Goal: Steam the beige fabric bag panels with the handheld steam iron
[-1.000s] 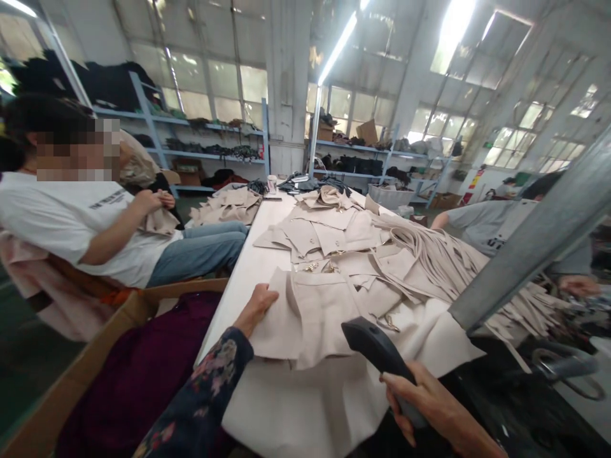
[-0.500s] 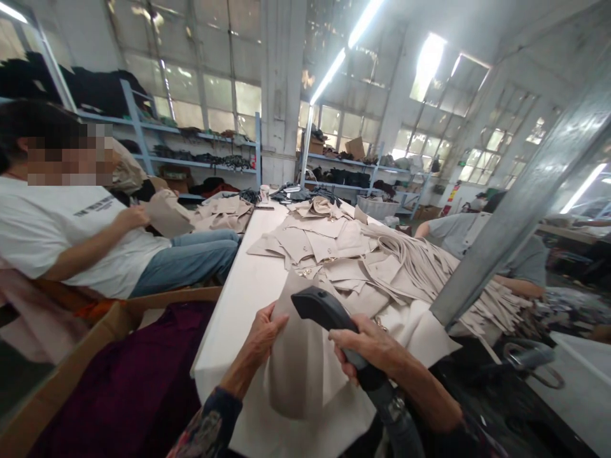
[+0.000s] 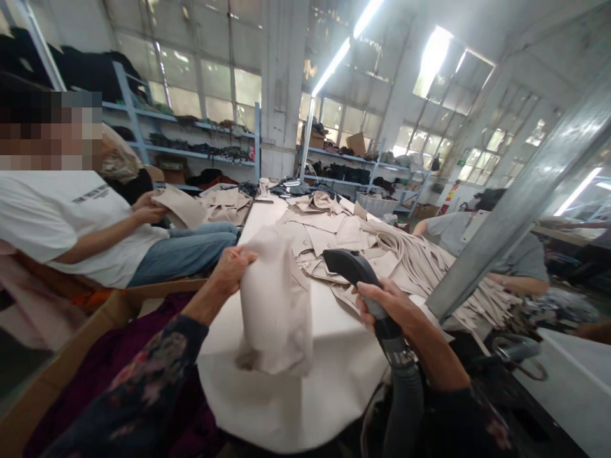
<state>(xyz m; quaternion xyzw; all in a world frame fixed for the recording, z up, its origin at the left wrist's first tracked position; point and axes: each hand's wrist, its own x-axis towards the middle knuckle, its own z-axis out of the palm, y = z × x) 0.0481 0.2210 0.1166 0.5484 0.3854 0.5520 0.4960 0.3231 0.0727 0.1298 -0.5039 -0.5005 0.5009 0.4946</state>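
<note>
Fabric [image 3: 272, 305], beige and motion-blurred, hangs from a worker's left hand [image 3: 231, 270], its upper edge pinched between thumb and fingers. The piece drops over the near end of a white table [image 3: 262, 222], in front of a pale sheet [image 3: 344, 375] that drapes over the edge; whether its lower hem touches the sheet cannot be told. The right hand [image 3: 384, 302] grips a black-and-grey handheld tool [image 3: 351, 264], wrapped around its handle, the tool's head angled toward the fabric but apart from it. A dark hose [image 3: 403, 407] runs down from the handle. Beyond, flat beige pieces [image 3: 329, 232] lie in a loose pile, beside long beige strips [image 3: 424, 251] near a slanting metal post [image 3: 506, 197]. At left, a co-worker in a white shirt [image 3: 71, 222] holds a beige panel [image 3: 179, 205], near a cardboard box [image 3: 81, 350] containing purple cloth [image 3: 119, 343]. At right, a person in grey [image 3: 522, 257] is partly hidden by the post.
</note>
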